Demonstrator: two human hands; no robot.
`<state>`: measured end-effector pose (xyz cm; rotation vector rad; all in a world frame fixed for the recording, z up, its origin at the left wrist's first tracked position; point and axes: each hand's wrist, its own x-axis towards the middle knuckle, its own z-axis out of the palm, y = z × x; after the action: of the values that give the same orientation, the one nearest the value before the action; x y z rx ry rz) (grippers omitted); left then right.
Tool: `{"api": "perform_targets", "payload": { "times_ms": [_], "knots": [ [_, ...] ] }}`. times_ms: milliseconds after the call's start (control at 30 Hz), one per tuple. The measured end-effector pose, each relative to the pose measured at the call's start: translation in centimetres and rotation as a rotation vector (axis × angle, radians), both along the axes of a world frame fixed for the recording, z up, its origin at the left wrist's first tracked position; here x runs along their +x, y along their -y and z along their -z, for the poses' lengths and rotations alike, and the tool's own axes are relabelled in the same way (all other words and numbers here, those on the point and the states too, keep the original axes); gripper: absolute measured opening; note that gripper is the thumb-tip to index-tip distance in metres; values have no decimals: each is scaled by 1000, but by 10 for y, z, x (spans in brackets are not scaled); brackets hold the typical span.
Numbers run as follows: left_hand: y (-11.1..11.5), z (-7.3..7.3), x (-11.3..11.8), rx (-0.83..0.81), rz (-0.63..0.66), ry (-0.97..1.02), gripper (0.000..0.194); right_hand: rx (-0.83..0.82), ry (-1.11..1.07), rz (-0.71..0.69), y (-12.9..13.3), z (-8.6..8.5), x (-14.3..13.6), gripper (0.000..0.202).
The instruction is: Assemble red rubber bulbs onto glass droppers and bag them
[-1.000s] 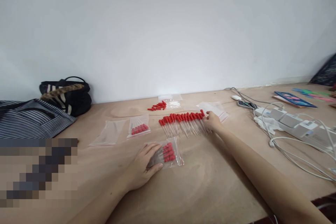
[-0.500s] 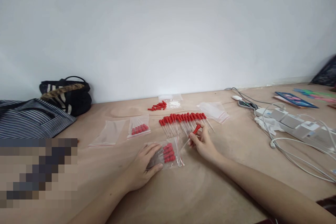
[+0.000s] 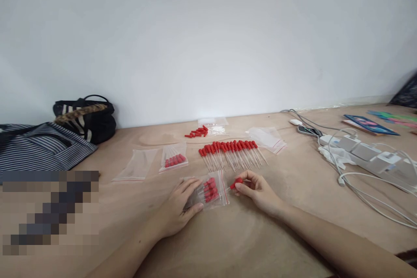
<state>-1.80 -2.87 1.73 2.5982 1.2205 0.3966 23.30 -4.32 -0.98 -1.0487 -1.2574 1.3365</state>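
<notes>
My left hand (image 3: 182, 204) lies over the left end of a clear zip bag (image 3: 220, 180) and holds it on the table. Several red-bulbed droppers (image 3: 211, 190) are inside that bag. Between the thumb and fingers of my right hand (image 3: 256, 189) is a single red-bulbed dropper (image 3: 239, 180), its thin tube pointing left at the bag's red-striped edge. Whether the tip is inside the bag is too small to tell. Behind my hands, a row of red-bulbed droppers (image 3: 228, 147) has its tubes toward me. A second bag with red-bulbed droppers (image 3: 174, 160) lies to the left.
A flat clear bag (image 3: 137, 165) is at left, another (image 3: 267, 137) at right. Loose red bulbs (image 3: 198, 131) lie near the wall beside clear tubes (image 3: 216, 130). A power strip (image 3: 368, 156) with cables is at right, a black bag (image 3: 94, 124) and striped cloth (image 3: 42, 147) at left.
My right hand has come down toward me with the dropper, whose tube has moved to the bag's edge and lies flatter. My left hand stays on the bag.
</notes>
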Motion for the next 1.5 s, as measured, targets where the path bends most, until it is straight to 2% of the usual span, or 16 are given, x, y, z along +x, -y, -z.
{"api": "perform_targets", "payload": {
  "times_ms": [167, 300, 467, 667, 767, 967, 1033, 1167, 1233, 1333, 1500],
  "knots": [
    [0, -1, 0, -27, 11, -26, 55, 290, 484, -127, 2, -7, 8, 22],
    [-1, 2, -1, -11, 14, -4, 55, 506, 654, -336, 0, -17, 8, 23],
    [-2, 4, -1, -11, 22, 35, 54, 545, 655, -354, -8, -16, -2, 21],
    [-1, 3, 0, -45, 10, 31, 55, 440, 560, -326, -22, -9, -16, 11],
    [0, 3, 0, -26, 3, 32, 54, 376, 548, -307, -24, -6, -21, 16],
    [0, 3, 0, 4, 6, 30, 54, 354, 619, -223, -23, -3, -29, 21],
    [-1, 4, -1, 1, 13, 20, 54, 358, 613, -213, -22, -4, -29, 21],
    [-3, 2, -4, -11, 78, -37, 53, 394, 563, -332, -23, -10, -19, 17],
    [-4, -3, -6, -10, 112, -74, 51, 406, 580, -326, -24, -13, -9, 14],
    [-5, -10, -12, 12, 175, -145, 44, 492, 662, -216, -27, -14, 5, 5],
    [-11, -11, -28, 163, 246, -164, 42, 847, 815, -214, -28, -7, 6, 26]
  ]
}}
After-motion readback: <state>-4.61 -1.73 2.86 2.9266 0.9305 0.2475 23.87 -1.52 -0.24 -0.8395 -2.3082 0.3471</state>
